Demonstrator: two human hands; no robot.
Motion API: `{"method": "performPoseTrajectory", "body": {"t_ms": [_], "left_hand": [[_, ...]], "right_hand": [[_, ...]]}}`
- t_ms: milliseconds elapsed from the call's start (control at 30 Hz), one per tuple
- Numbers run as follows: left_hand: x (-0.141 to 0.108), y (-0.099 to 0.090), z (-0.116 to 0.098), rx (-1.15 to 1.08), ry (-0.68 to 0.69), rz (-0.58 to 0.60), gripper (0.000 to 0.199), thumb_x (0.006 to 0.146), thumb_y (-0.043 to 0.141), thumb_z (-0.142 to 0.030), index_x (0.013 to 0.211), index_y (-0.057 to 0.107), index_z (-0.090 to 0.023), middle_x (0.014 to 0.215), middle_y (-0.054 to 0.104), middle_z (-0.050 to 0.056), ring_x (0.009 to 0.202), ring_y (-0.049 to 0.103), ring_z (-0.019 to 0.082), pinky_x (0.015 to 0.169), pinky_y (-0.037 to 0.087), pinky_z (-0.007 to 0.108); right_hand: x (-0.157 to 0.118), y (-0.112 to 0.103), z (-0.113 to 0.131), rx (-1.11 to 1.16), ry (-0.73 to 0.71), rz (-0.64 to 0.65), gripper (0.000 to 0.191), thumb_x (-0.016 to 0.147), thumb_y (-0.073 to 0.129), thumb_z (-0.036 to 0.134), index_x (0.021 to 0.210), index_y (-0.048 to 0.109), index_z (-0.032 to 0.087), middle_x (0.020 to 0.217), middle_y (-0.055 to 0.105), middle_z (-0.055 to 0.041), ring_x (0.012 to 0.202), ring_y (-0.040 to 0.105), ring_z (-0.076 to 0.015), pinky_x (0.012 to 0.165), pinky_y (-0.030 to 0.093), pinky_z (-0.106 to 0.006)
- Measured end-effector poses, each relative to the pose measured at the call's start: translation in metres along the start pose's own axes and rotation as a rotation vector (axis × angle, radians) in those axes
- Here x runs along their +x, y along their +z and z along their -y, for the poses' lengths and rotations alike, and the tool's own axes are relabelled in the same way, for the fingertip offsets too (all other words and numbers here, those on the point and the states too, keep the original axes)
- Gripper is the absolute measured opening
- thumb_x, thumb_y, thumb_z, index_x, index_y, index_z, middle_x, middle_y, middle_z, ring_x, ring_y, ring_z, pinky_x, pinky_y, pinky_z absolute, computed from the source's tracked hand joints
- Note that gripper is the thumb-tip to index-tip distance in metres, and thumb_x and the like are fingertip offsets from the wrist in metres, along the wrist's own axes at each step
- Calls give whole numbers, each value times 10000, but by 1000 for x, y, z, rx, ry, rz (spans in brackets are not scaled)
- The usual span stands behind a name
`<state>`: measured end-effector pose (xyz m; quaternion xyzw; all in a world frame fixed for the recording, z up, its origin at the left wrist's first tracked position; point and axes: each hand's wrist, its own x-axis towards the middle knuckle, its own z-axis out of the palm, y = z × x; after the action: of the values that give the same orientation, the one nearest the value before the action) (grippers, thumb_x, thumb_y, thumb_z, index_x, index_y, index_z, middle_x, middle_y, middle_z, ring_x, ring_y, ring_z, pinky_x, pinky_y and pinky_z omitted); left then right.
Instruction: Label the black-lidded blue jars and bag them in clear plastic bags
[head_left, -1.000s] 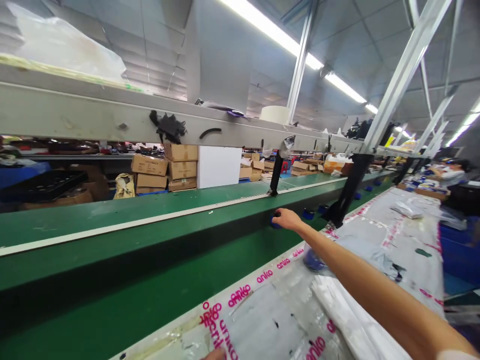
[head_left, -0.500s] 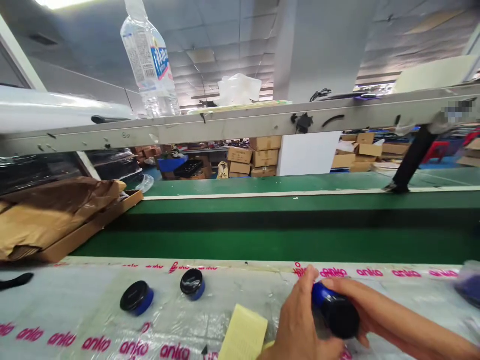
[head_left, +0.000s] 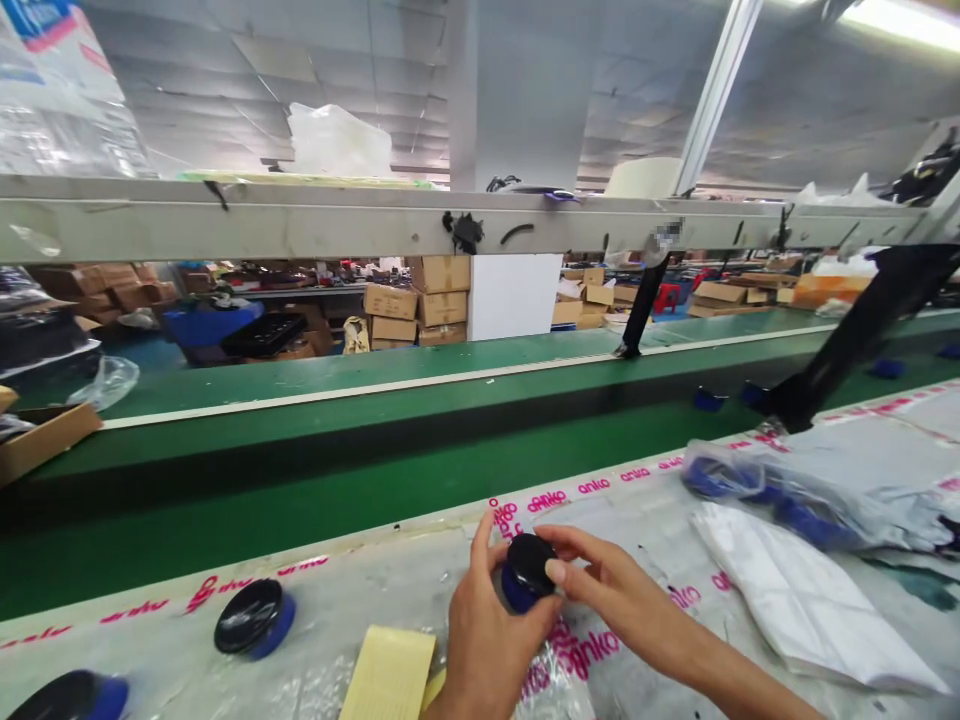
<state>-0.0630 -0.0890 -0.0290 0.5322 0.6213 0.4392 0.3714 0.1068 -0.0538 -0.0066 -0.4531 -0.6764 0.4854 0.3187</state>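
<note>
A head-worn camera looks forward and down over a plastic-covered counter from the person's own viewpoint. The left hand and right hand sit close to the lens at the bottom of the frame, near the counter's far edge. Past that edge, a green conveyor belt crosses the middle distance beneath a grey metal rail. Stacked cardboard cartons stand farther off, with the ceiling filling the top of the view.
</note>
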Motion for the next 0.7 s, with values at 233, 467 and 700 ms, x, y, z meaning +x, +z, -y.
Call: {"method": "performPoseTrajectory", "body": {"t_ms": [233, 467, 700], "left_hand": [[5, 0, 6, 4, 46, 98, 969, 700, 730, -300, 1531, 252, -168, 1248, 690, 104, 1196, 620, 295, 1033, 458, 412], [8, 6, 23, 73, 145, 76, 919, 721, 733, -329, 1515, 301, -164, 1319, 620, 121, 1205, 592, 295, 1062, 446, 442], [11, 3, 38, 56, 189, 169, 960, 740, 606, -107, 1580, 158, -233, 1351, 625, 75, 1264, 544, 260, 1106, 406, 409]], "right_hand": [[-3, -4, -3, -132, -75, 91, 605, 846, 692, 465, 1401, 555, 265, 1406, 586, -101, 1180, 589, -296, 871, 536, -384], [1, 22, -21, -433, 137, -247, 435, 758, 730, 422, 1138, 643, 230, 1098, 718, -87, 945, 675, -292, 838, 505, -415], [-4, 14, -41, -382, -81, -139, 664, 842, 647, 454, 1447, 455, 258, 1448, 550, -108, 1260, 561, -305, 963, 506, -432]]}}
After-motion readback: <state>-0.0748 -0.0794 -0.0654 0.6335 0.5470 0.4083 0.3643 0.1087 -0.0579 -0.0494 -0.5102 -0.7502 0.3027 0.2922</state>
